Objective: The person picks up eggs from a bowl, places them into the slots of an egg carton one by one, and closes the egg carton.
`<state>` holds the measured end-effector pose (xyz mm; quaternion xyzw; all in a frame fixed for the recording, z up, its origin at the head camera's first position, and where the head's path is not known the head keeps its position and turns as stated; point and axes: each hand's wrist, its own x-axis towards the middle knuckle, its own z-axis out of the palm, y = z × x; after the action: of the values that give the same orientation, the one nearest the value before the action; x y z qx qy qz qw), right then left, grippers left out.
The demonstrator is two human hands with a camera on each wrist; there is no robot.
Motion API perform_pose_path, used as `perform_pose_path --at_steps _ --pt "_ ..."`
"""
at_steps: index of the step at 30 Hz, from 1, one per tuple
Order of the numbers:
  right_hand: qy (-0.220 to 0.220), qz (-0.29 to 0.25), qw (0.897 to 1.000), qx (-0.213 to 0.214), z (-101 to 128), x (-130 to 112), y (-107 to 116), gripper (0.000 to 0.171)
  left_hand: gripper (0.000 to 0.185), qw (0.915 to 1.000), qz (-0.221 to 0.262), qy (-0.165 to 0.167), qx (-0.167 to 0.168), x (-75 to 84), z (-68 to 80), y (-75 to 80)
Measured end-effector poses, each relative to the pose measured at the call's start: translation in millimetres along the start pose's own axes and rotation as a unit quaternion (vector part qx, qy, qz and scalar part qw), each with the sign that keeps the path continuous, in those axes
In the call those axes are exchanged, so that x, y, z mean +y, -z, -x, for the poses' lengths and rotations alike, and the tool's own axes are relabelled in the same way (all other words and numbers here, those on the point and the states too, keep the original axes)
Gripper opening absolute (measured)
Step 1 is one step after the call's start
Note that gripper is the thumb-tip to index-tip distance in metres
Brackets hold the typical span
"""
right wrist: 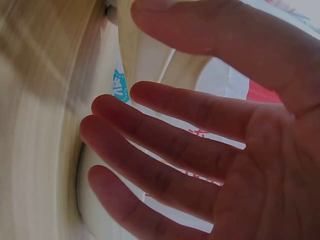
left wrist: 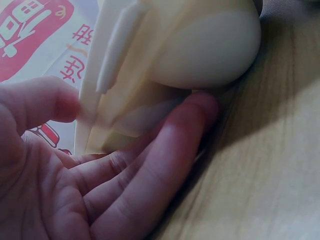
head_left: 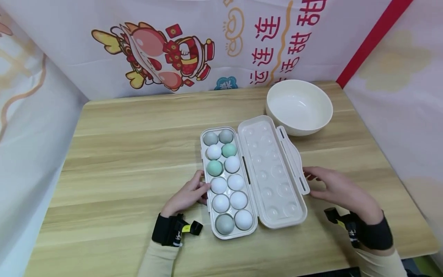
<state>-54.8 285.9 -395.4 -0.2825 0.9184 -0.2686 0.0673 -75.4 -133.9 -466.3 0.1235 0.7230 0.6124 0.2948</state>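
An egg carton point(head_left: 228, 193) lies unfolded in the head view, its tray full of white, mint-green and grey-green eggs. Its lid point(head_left: 273, 177) is turned back flat to the right, with a slotted latch flap point(head_left: 292, 159) along the outer side. My left hand point(head_left: 187, 196) grips the tray's left side. In the left wrist view the thumb point(left wrist: 55, 102) is at the rim and the fingers reach below, against a rounded egg cup point(left wrist: 215, 50). Beside the latch flap is my right hand point(head_left: 333, 188), fingers point(right wrist: 165, 140) spread and slightly bent, holding nothing.
A white bowl point(head_left: 299, 105) stands behind the lid, close to its far corner. Wood-grain table point(head_left: 131, 154) extends around the carton. Printed white cloth point(head_left: 207, 42) hangs at the back, with more cloth on both sides. A dark object point(head_left: 332, 272) shows at the near edge.
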Motion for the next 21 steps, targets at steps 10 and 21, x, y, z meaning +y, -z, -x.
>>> perform_pose_path --at_steps 10,21 --pt "0.028 -0.047 0.998 0.014 -3.3 -2.8 -11.2 0.055 0.038 0.9999 0.007 0.008 -0.006 -0.6 -0.3 1.7" --pt "0.013 -0.079 0.997 -0.009 -0.6 -0.9 -11.1 0.065 0.039 0.9998 0.008 0.010 -0.015 -0.3 -1.4 3.0"
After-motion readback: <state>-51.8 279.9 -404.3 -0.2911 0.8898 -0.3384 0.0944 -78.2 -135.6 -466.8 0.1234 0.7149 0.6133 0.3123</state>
